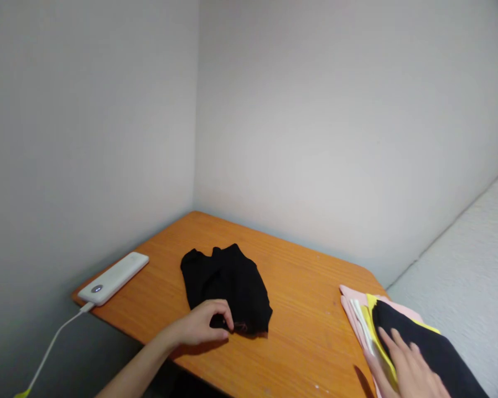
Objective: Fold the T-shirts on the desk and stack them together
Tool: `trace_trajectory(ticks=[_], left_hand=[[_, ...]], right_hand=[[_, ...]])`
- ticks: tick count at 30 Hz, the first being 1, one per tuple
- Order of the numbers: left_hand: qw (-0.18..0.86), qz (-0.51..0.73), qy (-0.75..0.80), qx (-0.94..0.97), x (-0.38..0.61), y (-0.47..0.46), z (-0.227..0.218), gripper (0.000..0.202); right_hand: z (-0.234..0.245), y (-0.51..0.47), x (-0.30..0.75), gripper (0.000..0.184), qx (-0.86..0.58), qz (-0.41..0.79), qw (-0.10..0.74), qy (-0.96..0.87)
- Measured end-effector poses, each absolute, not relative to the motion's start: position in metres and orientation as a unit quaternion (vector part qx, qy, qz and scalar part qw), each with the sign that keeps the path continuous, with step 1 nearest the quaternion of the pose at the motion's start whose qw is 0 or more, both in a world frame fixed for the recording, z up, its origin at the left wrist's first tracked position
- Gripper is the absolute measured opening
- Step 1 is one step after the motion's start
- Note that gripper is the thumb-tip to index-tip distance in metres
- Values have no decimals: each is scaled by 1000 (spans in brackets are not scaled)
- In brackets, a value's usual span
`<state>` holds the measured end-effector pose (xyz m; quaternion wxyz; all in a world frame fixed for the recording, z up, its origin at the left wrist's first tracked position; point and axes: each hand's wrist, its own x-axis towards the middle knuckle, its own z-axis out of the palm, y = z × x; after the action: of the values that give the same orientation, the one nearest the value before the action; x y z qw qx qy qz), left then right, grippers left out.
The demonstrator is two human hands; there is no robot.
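Observation:
A crumpled black cloth garment point(234, 282) lies on the wooden table. At its near edge is my left hand point(203, 325), thumb and forefinger curved with a small gap between the tips and no fabric visibly gripped. My right hand point(410, 367) rests at the lower right with its fingers spread over a folded black cloth point(435, 345). That cloth is the top of a stack, above a yellow cloth point(371, 303), a white cloth point(361, 320) and a pink cloth point(351, 296). Part of the right hand is cut off by the frame.
A white power bank point(116, 276) with a lit round display lies along the left edge of the wooden table point(302, 298). Its white cable point(60, 331) hangs off that edge. Walls meet behind the table, and a pale textured surface point(473, 276) borders the right side.

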<state>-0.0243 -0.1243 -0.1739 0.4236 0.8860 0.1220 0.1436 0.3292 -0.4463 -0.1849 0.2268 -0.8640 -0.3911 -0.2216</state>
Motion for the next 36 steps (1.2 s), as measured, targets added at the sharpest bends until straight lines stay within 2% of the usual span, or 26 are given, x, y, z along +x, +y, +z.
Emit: trace_trajectory(ticks=[5, 8, 13, 16, 19, 21, 23, 27, 30, 32, 36], left_hand=[[454, 127, 105, 876, -31, -156, -171, 3], [431, 128, 92, 888, -39, -158, -169, 8], [363, 159, 151, 905, -57, -161, -176, 18], [335, 205, 198, 898, -61, -165, -185, 24], [274, 307, 275, 869, -61, -173, -192, 18], [223, 392, 331, 829, -61, -181, -194, 10], [218, 435, 345, 802, -63, -193, -195, 7], [323, 344, 290, 833, -65, -226, -203, 9], [375, 318, 336, 803, -64, -244, -218, 36], [416, 321, 381, 761, -61, -247, -226, 39], [490, 326, 374, 717, -58, -241, -230, 35]], right_hand=[[-193, -396, 250, 64, -774, -93, 181, -600], [-194, -375, 207, 67, -736, -42, 173, -653], [-195, -357, 181, 42, -726, -38, 202, -656], [-186, -349, 173, 25, -714, -58, 213, -664], [-173, -338, 165, 15, -696, -39, 224, -681], [-166, -331, 160, 10, -705, -10, 258, -661], [-164, -324, 153, 6, -730, 13, 305, -612], [-164, -313, 128, 11, -740, 94, 408, -527], [-157, -311, 104, 10, -683, 193, 453, -539], [-151, -311, 94, 5, -659, 182, 442, -581], [-154, -313, 95, 53, -665, 105, 411, -615]])
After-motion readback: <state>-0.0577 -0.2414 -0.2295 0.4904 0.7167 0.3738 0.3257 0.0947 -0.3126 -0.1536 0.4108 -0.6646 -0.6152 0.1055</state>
